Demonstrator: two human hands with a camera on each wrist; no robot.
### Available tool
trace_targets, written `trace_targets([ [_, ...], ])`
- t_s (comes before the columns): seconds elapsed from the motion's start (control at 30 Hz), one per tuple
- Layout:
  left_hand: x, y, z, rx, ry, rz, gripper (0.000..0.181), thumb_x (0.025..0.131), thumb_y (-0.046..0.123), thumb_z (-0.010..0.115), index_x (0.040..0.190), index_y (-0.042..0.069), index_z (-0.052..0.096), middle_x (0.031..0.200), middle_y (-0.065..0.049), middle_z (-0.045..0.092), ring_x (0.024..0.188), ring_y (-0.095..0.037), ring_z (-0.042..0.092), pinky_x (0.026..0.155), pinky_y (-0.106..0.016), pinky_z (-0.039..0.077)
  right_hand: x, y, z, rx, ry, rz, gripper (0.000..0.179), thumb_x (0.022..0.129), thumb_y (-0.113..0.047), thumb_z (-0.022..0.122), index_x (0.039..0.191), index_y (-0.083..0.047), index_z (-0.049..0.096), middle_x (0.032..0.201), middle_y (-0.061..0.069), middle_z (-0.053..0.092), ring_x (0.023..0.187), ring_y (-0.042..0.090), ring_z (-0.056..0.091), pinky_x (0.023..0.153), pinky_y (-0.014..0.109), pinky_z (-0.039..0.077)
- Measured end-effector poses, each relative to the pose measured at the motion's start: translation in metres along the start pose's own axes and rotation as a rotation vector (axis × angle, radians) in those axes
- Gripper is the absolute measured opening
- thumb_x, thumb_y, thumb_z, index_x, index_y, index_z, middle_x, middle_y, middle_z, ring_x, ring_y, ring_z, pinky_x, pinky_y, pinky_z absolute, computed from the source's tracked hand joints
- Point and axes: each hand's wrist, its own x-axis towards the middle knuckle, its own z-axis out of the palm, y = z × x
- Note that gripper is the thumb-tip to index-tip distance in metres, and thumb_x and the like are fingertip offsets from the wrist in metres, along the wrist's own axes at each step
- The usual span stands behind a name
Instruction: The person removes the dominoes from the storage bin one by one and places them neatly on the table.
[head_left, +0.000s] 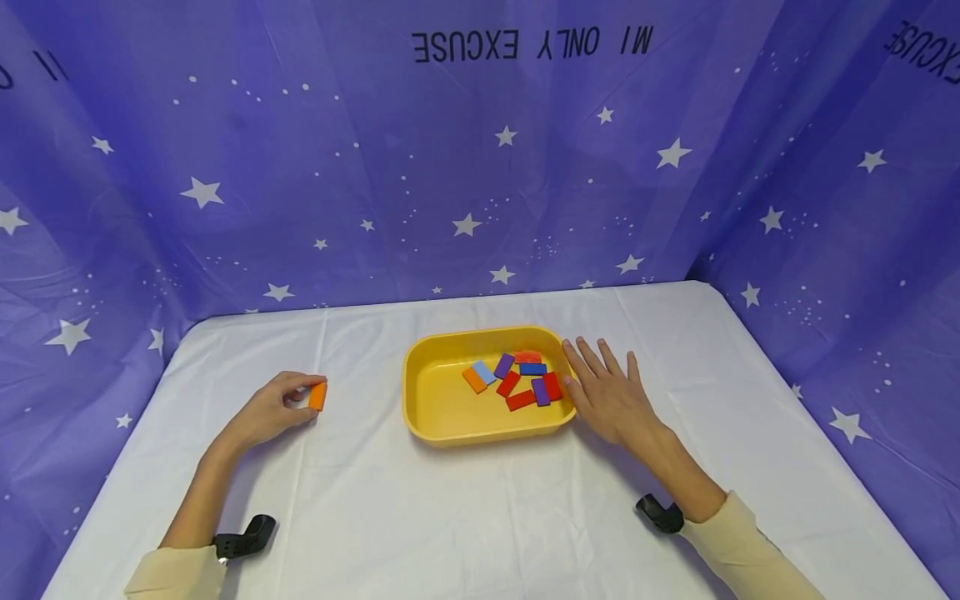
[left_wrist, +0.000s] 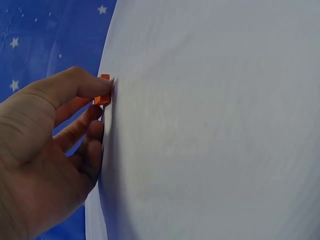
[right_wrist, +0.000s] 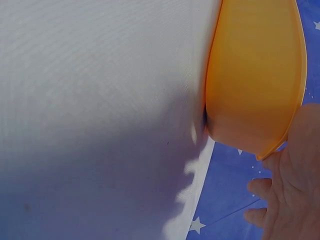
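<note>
Your left hand (head_left: 272, 410) pinches an orange block (head_left: 318, 396) between thumb and fingers, over the left part of the bench (head_left: 465, 517), well apart from the yellow tray (head_left: 442, 404). Whether the block touches the cloth, you cannot tell. Your right hand (head_left: 613, 402) is spread, its fingertips touching the tray's right end. The tray sits between your hands, its coloured blocks (head_left: 508, 384) mostly toward your right.
</note>
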Motion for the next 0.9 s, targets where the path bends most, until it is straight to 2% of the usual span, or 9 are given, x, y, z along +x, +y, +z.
trace_targets([
  [0.43, 0.005, 0.007, 0.010, -0.012, -0.010, 0.010, 0.050, 0.083, 0.009, 0.079, 0.130, 0.000, 0.063, 0.123, -0.018, 0.055, 0.097, -0.027, 0.049, 0.084, -0.039, 0.042, 0.001, 0.001, 0.001, 0.012, -0.003, 0.002, 0.064, 0.106, -0.041, 0.039, 0.161, -0.017, 0.017, 0.164, 0.013, 0.019, 0.149, 0.042, 0.007, 0.111, 0.067, -0.006],
  [0.63, 0.007, 0.010, 0.013, -0.022, -0.018, 0.015, 0.050, 0.082, 0.010, 0.079, 0.129, 0.000, 0.064, 0.122, -0.018, 0.055, 0.094, -0.026, 0.047, 0.080, -0.036, 0.041, 0.001, 0.001, 0.002, 0.027, -0.006, 0.000, 0.064, 0.106, -0.041, 0.039, 0.161, -0.017, 0.017, 0.164, 0.013, 0.018, 0.149, 0.042, 0.007, 0.111, 0.068, -0.006],
  [0.9, 0.008, 0.013, 0.014, 0.003, -0.022, 0.010, 0.050, 0.081, 0.009, 0.080, 0.128, 0.000, 0.065, 0.121, -0.018, 0.054, 0.092, -0.025, 0.047, 0.078, -0.035, 0.041, 0.001, 0.002, 0.002, 0.023, -0.004, 0.001, 0.064, 0.106, -0.042, 0.039, 0.161, -0.017, 0.017, 0.164, 0.013, 0.018, 0.149, 0.041, 0.007, 0.111, 0.068, -0.006],
])
